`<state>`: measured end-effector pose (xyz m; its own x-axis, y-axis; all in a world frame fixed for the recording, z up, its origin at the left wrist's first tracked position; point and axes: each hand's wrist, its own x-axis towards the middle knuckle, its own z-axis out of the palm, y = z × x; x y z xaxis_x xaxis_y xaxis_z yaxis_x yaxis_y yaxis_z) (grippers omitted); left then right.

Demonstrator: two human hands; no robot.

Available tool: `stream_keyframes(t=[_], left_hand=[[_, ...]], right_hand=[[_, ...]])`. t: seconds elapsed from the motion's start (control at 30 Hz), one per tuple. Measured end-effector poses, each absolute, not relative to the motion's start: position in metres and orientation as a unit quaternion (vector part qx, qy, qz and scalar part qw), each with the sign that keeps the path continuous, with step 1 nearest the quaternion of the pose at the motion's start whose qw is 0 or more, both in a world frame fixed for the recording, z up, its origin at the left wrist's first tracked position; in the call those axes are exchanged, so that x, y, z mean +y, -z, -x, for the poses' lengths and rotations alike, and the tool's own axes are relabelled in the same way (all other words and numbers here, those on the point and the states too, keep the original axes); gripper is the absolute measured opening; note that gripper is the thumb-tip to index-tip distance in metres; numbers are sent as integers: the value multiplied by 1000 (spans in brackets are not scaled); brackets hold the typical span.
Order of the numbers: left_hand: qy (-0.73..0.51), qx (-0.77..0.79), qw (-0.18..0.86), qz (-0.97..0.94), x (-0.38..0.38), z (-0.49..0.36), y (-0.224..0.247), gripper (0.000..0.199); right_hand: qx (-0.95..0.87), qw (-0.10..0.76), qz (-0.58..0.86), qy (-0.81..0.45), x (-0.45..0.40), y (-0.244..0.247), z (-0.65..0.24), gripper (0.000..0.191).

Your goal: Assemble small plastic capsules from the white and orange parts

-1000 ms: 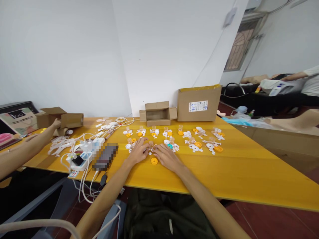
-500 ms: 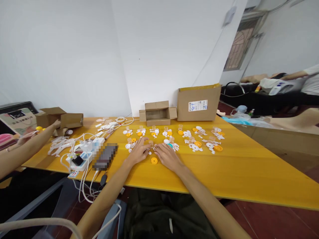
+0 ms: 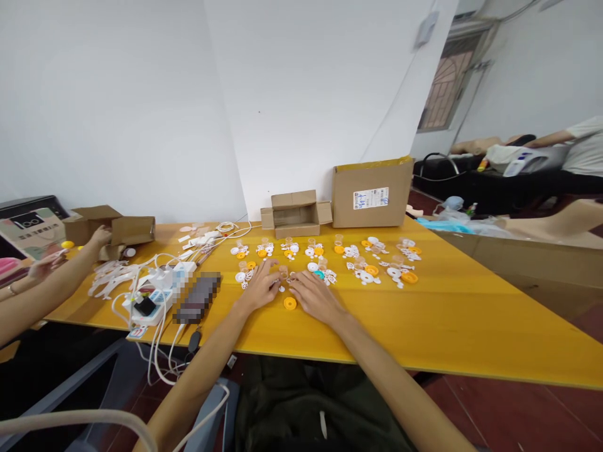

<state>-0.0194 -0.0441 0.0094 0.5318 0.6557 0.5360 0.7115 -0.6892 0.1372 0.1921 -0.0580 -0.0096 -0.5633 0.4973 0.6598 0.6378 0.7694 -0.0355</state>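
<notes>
Beside the orange plastic disc (image 3: 290, 304), left hand (image 3: 261, 285) and right hand (image 3: 311, 295) have barely shifted, seemingly mid-step; their grip I cannot tell.

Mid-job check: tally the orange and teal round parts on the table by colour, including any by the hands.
Orange round parts: 11
Teal round part: 1
Total: 12
</notes>
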Motion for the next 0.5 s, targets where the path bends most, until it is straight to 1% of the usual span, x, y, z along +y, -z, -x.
stream_keyframes(t=[0.2,0.33,0.5], left_hand=[[279,-382,34,881,-48,18,-14,29],[267,-383,22,884,-48,17,-15,30],[280,-382,17,881,-49,17,-16,27]], right_hand=[[-887,336,308,72,-62,3,-194,19],[-900,331,281,37,-68,-1,-196,15],[-906,308,290,11,-72,-2,-197,30]])
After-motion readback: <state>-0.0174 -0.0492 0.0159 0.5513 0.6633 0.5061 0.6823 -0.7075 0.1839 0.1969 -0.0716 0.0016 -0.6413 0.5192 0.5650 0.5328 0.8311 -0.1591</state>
